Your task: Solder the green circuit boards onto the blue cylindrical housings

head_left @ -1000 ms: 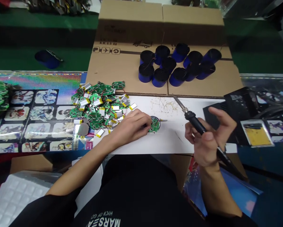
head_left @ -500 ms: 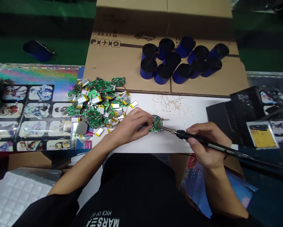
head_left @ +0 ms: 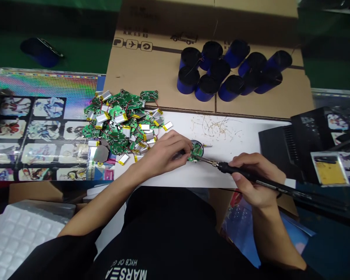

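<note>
At near edge of white work sheet (head_left: 221,177), your left hand (head_left: 164,151) has fingertips (head_left: 188,147) closed, pinching round green circuit board (head_left: 196,152) set in dark ring. Your right hand (head_left: 255,175) grips black soldering iron (head_left: 239,173) like pen, fingers wrapped round handle, metal tip touching board's edge. Just left of board, heap of green boards and small silver pouch batteries (head_left: 119,124). Beyond on sheet, solder scraps (head_left: 214,128). Off right, black soldering station (head_left: 294,147). Farthest, blue cylinders with black tops (head_left: 189,79) stand on flattened cardboard (head_left: 151,74).
</note>
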Motion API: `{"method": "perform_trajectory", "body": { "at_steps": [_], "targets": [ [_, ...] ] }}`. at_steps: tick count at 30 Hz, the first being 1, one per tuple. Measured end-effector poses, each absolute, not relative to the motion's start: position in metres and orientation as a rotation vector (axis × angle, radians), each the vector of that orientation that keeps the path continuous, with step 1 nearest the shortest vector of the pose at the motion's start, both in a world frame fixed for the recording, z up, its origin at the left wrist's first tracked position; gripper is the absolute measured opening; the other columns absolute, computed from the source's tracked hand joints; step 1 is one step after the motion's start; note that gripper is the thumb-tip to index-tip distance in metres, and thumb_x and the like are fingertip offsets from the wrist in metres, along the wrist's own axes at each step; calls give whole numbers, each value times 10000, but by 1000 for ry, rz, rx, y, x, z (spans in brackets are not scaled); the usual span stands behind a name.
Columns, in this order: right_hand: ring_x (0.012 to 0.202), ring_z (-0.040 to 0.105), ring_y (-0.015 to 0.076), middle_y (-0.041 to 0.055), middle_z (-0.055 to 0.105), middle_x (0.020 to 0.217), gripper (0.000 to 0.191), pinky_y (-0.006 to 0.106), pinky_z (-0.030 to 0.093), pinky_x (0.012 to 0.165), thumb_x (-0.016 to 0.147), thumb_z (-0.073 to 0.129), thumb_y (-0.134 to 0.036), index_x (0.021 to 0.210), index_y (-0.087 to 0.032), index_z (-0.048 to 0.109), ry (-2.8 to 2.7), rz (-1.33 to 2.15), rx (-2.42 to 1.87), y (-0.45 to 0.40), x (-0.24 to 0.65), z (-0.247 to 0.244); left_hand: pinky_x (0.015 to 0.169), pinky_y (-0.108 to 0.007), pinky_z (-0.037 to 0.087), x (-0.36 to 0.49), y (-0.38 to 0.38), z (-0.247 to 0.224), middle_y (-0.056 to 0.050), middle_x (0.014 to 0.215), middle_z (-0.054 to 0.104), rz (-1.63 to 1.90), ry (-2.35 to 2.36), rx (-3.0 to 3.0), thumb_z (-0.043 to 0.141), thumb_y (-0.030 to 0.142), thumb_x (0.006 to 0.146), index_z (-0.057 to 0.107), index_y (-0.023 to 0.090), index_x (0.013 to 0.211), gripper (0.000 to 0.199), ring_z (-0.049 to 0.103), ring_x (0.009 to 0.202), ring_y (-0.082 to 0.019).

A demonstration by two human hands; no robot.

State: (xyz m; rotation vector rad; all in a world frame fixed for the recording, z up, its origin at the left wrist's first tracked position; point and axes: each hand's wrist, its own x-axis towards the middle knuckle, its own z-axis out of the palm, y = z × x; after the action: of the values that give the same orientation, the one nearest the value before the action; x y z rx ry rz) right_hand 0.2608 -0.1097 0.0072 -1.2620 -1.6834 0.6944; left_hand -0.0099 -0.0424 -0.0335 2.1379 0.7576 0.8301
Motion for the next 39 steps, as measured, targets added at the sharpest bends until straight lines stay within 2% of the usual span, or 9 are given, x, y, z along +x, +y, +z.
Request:
{"method": "perform_trajectory", "body": {
  "at_steps": [21,28,39],
  "targets": [
    [437,629,148,-7,748,640,121,252,471,379,882,791,-380,874,-262,765,-1676,635,-1344,-110,260,7,998,-392,503,-11,-42,-33,-66,1122,775,795,772,2127,585,218,1061,651,220,980,104,655,1059,-217],
    [534,705,172,20,792,735,68,267,532,438,866,796,-315,889,-260,764,-1714,605,-1306,-112,264,4,993,-381,499,-11,-42,-33,-59,1114,765,830,747,2145,590,201,1066,632,218,986,91,647,1047,-210],
    [570,727,175,23,785,740,62,260,550,455,866,782,-287,909,-253,755,-1754,613,-1265,-111,261,10,995,-379,494,-10,-42,-33,-65,1116,766,836,735,2164,592,197,1069,628,213,993,86,650,1041,-206]
  ]
}}
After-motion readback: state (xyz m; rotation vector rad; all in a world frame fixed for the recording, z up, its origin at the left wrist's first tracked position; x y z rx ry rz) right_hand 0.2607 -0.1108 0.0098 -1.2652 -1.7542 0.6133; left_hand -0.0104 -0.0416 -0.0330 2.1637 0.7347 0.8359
